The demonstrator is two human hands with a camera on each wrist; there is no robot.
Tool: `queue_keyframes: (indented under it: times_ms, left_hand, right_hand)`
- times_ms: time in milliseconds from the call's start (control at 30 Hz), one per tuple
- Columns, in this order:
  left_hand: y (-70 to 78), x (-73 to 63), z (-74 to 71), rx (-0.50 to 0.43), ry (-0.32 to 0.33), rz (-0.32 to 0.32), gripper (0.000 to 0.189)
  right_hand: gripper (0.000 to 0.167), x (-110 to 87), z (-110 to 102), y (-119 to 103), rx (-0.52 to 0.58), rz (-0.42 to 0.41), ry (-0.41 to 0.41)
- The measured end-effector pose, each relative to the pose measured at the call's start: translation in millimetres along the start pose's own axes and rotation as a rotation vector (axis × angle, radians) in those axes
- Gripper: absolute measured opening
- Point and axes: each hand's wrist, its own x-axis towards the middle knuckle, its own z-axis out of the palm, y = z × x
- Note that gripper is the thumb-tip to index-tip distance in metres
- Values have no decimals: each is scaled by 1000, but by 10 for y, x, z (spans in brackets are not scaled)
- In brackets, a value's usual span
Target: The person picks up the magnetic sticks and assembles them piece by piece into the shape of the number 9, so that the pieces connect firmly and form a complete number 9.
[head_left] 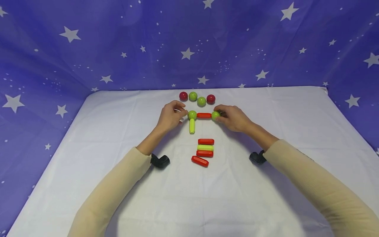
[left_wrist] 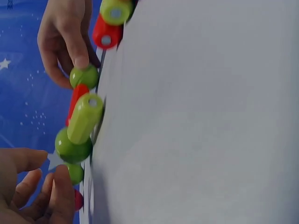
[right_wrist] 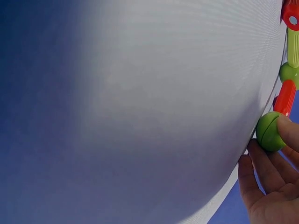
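A red stick joins two green balls in a row. From the left green ball a yellow-green stick extends toward the near side of the table. My right hand pinches the right green ball between thumb and fingers. Beside the left ball is my left hand, its fingers loosely bent and apart. In the left wrist view a small gap shows between the left hand's fingertips and that ball.
Behind the joined pieces lie two red balls and two green balls. Nearer me are three loose red sticks and a yellow-green stick. A white cloth covers the table; a blue starry curtain hangs behind.
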Motion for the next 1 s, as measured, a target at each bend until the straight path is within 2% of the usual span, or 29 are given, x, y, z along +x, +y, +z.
queue_keyframes:
  times_ms: [133,367,533,800,1000]
  left_hand:
    - [-32,91,-32,7,17,-15,28]
    - [-60,239,-89,-38,49,-71,31]
    - [-56,371,-112,-88,48,-91,33]
    - [-15,526,-53,-160,77,-135,37]
    - [-61,638,-8,-189,103,-152,42]
  right_hand:
    - [34,9,8,9,1,-2,-2]
    - [35,-3,1,20,-3,0,0]
    - [35,0,3,24,-4,2,1]
    - [35,5,8,24,-2,-8,3]
    - [34,2,11,29,-10,-18,7]
